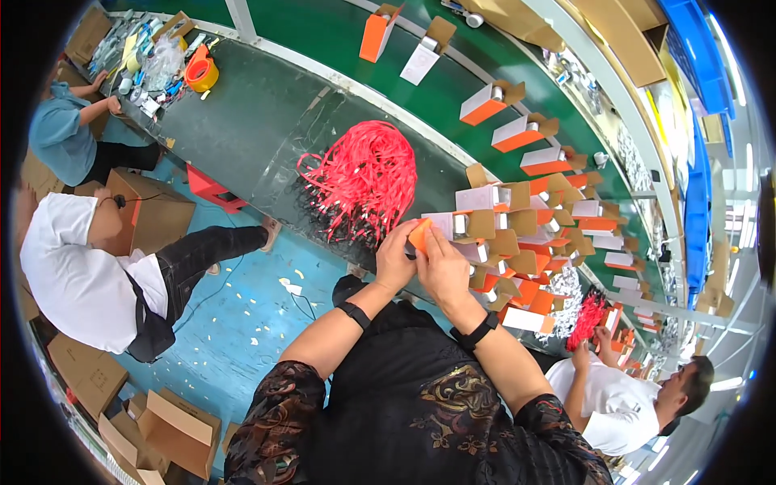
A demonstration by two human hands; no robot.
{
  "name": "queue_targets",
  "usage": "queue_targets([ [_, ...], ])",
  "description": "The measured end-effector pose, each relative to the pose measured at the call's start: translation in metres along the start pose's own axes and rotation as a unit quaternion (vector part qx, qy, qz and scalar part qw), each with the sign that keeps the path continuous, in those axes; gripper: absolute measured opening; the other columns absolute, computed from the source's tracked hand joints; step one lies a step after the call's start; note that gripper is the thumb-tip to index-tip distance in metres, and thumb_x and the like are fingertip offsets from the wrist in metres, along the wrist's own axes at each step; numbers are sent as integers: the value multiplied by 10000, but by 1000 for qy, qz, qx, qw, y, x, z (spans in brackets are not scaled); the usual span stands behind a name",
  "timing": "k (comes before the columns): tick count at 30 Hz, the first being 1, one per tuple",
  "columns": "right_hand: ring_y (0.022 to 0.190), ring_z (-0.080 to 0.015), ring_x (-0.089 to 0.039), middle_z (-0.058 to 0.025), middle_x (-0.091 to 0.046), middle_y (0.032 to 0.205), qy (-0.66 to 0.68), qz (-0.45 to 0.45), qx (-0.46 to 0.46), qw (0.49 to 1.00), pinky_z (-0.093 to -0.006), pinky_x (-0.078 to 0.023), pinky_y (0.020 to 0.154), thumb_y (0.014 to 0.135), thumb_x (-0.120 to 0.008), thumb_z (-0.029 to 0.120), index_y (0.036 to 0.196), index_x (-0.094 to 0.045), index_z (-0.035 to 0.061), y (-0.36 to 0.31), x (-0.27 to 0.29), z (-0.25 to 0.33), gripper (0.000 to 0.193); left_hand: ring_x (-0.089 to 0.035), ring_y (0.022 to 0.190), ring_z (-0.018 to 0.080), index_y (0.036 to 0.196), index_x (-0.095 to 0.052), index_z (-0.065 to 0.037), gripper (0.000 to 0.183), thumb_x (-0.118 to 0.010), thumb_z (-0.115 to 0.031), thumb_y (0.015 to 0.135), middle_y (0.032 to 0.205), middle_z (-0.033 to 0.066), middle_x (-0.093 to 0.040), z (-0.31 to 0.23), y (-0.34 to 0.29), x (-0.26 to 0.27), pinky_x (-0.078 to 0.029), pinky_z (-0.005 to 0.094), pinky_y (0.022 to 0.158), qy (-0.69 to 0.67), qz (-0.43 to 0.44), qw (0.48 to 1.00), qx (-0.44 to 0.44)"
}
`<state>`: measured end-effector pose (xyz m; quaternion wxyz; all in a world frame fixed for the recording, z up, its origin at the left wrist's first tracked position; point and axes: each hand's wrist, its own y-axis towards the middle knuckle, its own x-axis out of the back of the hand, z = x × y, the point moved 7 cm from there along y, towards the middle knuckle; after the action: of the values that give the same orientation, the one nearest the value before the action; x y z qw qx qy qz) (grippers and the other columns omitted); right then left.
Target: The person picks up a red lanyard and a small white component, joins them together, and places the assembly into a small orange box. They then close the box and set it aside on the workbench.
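Between my two hands, at the near edge of the dark bench (234, 113), is a small orange box (419, 235), largely covered by fingers. My left hand (395, 260) is closed round its left side. On the other side my right hand (444, 269) grips it, fingers bent over the top. Just beyond my hands lies a big heap of red lanyards (368, 166) with black ends. To the right of my right hand, open orange-and-white boxes (482, 198) with raised brown flaps stand crowded together; several show pale contents.
More open boxes (483, 105) stand on the green conveyor (323, 32). Tape rolls (201, 74) and clutter lie far left. A person in white (89, 267) sits at left, one in blue behind; another person (618, 400) works at right beside red lanyards (588, 319). Cartons (182, 428) occupy the floor.
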<state>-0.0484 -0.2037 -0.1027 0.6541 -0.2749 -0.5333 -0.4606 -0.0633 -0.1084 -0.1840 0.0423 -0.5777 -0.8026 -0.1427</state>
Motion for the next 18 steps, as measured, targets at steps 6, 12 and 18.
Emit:
queue_targets([
  [6,817,-317,-683,-188,-642,1152,1,-25,6,1000,-372,-560,662,783,-688,130,1063,-663,-5,-3,0,-4,311,-603,1086,341,1196,-553,-48,541,-719,-3,683,1184,150,-619,-2,-2,-2,-491,386,927,0,-10,1000,4],
  [12,671,-258,-642,-95,-592,878,18,-31,-21,999,-361,-538,569,791,-672,106,1036,-672,20,-2,6,-1,260,-602,1085,340,1204,-548,-40,519,-720,-24,715,1184,154,-616,-2,-5,-4,-491,389,920,14,-21,1000,-4],
  [18,609,-263,-594,-86,-528,803,-11,-50,45,998,-380,-505,536,779,-668,78,1030,-675,20,-4,1,2,257,-607,1073,337,1203,-556,-40,483,-705,-35,743,1180,153,-623,-4,-7,-5,-491,390,913,19,-36,999,-14],
])
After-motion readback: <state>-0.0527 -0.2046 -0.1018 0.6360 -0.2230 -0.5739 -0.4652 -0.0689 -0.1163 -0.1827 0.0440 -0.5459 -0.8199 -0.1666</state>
